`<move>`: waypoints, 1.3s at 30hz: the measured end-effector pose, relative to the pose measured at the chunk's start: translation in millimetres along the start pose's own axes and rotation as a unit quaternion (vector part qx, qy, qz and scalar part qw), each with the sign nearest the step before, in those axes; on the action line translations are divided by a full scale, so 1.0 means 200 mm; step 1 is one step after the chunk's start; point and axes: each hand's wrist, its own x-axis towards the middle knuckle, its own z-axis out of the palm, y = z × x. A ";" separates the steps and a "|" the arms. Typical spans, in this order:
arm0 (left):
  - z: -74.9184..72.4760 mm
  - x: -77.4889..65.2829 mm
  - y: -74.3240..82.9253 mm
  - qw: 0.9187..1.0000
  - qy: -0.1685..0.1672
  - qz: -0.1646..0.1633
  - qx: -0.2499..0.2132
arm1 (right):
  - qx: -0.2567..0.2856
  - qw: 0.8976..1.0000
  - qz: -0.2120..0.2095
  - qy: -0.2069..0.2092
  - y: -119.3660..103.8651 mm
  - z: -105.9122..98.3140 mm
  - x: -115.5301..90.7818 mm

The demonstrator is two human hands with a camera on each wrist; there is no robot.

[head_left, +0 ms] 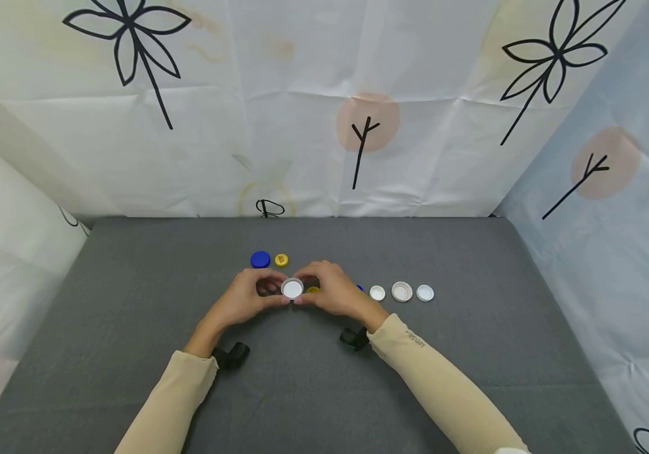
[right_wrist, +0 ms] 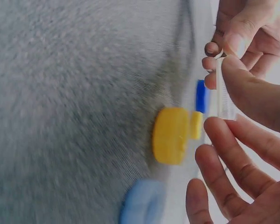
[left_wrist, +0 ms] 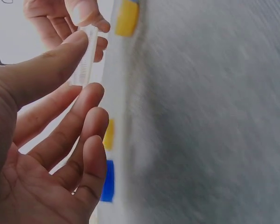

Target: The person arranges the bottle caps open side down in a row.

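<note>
across the near part of the grey tabletop (head_left: 302, 403) reach two beige sleeves (head_left: 168, 403), each with a black wrist mount (head_left: 232, 356) beside its cuff. beyond them the left hand (head_left: 247, 293) and the right hand (head_left: 336, 290) come together, and between their fingertips, raised off the table, is a round white cap (head_left: 292, 288), a pale rim around a flat white disc. each hand has it pinched between thumb and finger, closed to the cap's width, the other fingers loosely bent. the head view gives its face; both wrist views turn it edge-on, showing a translucent side with fine ribs. of a large yellow cap (right_wrist: 171, 135) the head view has only a sliver by the right fingers, while the right wrist view shows its thick side, with a blurred light blue cap (right_wrist: 142, 203) nearer that camera. right of the hands sit three white caps (head_left: 401, 291) in a row; farther back, a dark blue cap (head_left: 260, 259) and a small yellow cap (head_left: 281, 260) lie side by side, before a white cloth backdrop (head_left: 302, 145) with black leaf outlines.
</note>
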 end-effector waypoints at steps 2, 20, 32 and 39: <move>0.00 0.00 0.03 1.000 0.000 0.003 -0.011 | 0.018 1.000 -0.009 0.013 0.01 -0.02 -0.02; 0.11 0.05 0.22 0.996 0.022 0.054 -0.074 | 0.171 0.983 -0.039 0.062 0.07 -0.17 -0.24; 0.11 0.07 0.25 0.982 -0.007 0.029 -0.186 | 0.215 0.973 -0.029 0.076 0.06 -0.20 -0.26; 0.12 0.08 0.25 0.977 -0.010 0.013 -0.213 | 0.215 0.973 -0.017 0.080 0.06 -0.20 -0.27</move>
